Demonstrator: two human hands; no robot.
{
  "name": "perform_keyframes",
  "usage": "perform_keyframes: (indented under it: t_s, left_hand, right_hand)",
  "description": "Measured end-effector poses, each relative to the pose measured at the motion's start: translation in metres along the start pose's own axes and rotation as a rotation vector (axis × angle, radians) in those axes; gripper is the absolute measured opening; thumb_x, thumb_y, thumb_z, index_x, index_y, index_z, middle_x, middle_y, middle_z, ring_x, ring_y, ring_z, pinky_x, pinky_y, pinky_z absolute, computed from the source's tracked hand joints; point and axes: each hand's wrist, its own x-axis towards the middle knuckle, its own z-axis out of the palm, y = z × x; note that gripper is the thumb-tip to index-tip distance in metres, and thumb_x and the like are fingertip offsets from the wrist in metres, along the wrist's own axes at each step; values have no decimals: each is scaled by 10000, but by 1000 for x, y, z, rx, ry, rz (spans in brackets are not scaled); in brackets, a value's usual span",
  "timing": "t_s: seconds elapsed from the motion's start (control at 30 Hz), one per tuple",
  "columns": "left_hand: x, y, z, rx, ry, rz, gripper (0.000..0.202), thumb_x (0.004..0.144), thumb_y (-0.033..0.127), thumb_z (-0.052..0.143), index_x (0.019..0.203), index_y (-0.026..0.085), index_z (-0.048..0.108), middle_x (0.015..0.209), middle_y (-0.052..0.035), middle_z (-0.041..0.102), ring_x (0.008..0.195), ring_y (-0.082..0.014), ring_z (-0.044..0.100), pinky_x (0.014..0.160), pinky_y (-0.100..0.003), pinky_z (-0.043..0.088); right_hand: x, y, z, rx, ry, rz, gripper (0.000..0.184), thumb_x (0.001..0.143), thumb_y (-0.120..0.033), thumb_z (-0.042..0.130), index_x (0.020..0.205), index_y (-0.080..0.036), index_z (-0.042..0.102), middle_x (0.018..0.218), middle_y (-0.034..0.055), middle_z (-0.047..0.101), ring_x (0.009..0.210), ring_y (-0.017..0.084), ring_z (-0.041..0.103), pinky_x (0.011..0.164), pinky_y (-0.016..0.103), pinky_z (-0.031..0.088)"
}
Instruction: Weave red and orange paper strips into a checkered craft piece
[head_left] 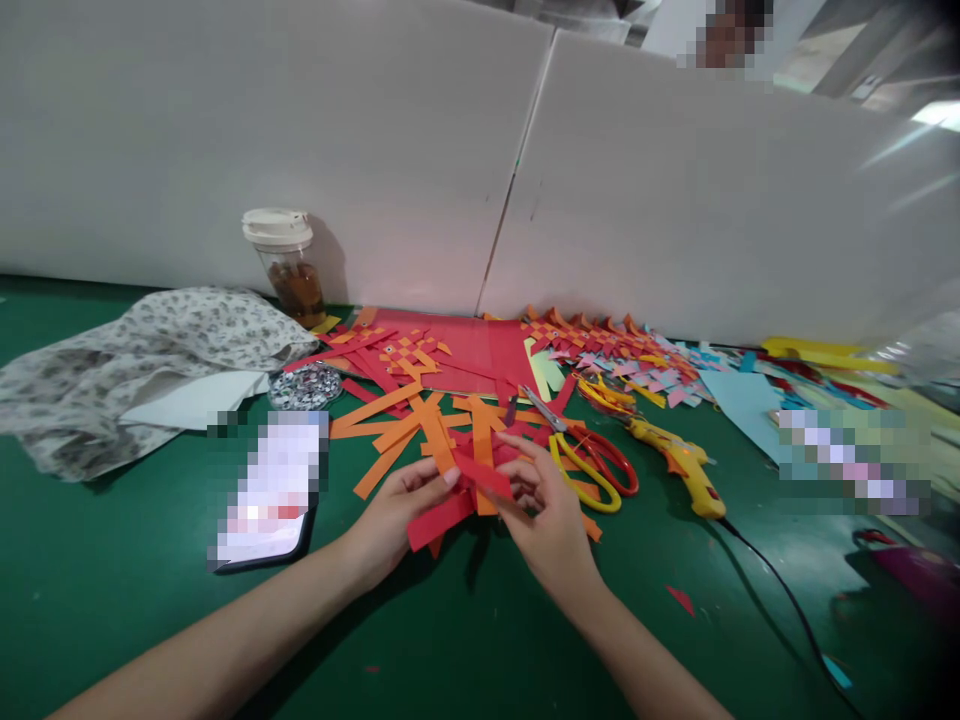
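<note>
My left hand (394, 515) and my right hand (547, 525) meet over the green table (112, 580), both pinching folded red paper strips (457, 500) between fingers and thumb. Loose orange paper strips (420, 425) lie fanned out just beyond the hands. Red-and-yellow scissors (589, 460) rest right of my right hand, almost touching it. A yellow glue gun (679, 465) lies further right, its black cord (780, 590) trailing toward the near right edge.
A phone (270, 495) lies left of my left hand. Behind it are a dish of googly eyes (306, 385), a patterned cloth (142, 350) and a lidded cup (289, 265). Woven paper pieces (615, 345) and coloured sheets line the white partition (450, 150). Another person is behind it.
</note>
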Motion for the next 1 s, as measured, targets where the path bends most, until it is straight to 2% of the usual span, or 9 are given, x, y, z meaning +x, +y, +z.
perform_keyframes:
  t_s: [0.2, 0.43, 0.5, 0.6, 0.73, 0.83, 0.9, 1.0]
  left_hand:
    - [-2, 1, 1, 23, 20, -17, 145, 754, 286, 648, 808, 158, 691, 845, -64, 702, 775, -158, 638, 768, -249, 459]
    - [-3, 1, 3, 106, 40, -12, 158, 736, 291, 660, 827, 170, 706, 716, -41, 692, 580, -128, 593, 599, -223, 440]
    - [-2, 0, 2, 127, 73, 15, 123, 721, 273, 675, 762, 162, 709, 650, -25, 676, 506, -99, 549, 521, -191, 404]
    - [-1, -1, 2, 122, 109, 44, 110, 716, 257, 684, 680, 154, 697, 600, -15, 659, 483, -89, 535, 478, -172, 382]
    - [-1, 0, 3, -3, 133, 104, 123, 755, 266, 647, 793, 163, 702, 700, -29, 684, 599, -118, 600, 610, -202, 460]
    - [-2, 0, 4, -76, 189, 140, 94, 754, 248, 652, 759, 163, 692, 710, -15, 678, 621, -103, 603, 644, -190, 466]
    - [-3, -1, 5, -70, 232, 175, 89, 745, 244, 664, 709, 163, 674, 663, 4, 656, 601, -89, 588, 627, -176, 459]
    - [-5, -3, 7, 10, 282, 184, 126, 737, 266, 671, 680, 156, 645, 605, 21, 609, 561, -82, 556, 589, -178, 448]
  right_hand:
    - [0, -2, 1, 64, -4, 76, 440, 709, -266, 640, 1112, -219, 472, 725, 11, 654, 659, 172, 634, 555, 267, 513]
    - [-4, -5, 4, -2, -12, 82, 476, 695, -229, 642, 1143, -225, 482, 622, -20, 629, 506, 140, 582, 460, 246, 490]
    - [-5, -4, 6, -63, -11, 62, 482, 715, -240, 629, 1172, -225, 475, 617, -25, 621, 482, 124, 556, 452, 233, 476]
    - [-9, -2, 8, -209, 7, -32, 494, 754, -285, 607, 1216, -233, 440, 644, -28, 616, 444, 99, 493, 464, 234, 456]
    - [-11, 0, 8, -324, 92, -222, 534, 774, -286, 589, 1251, -228, 357, 797, 8, 617, 505, 102, 488, 518, 255, 461]
    - [-13, -1, 5, -371, 156, -404, 448, 765, -236, 587, 1174, -213, 405, 783, 15, 574, 531, 107, 483, 521, 250, 446]
    - [-14, -3, 4, -465, 90, -500, 365, 762, -261, 589, 1100, -203, 465, 694, 1, 548, 539, 121, 494, 516, 250, 423]
    - [-16, -5, 7, -649, -58, -560, 249, 781, -329, 555, 977, -176, 545, 612, 3, 544, 542, 142, 511, 524, 266, 395]
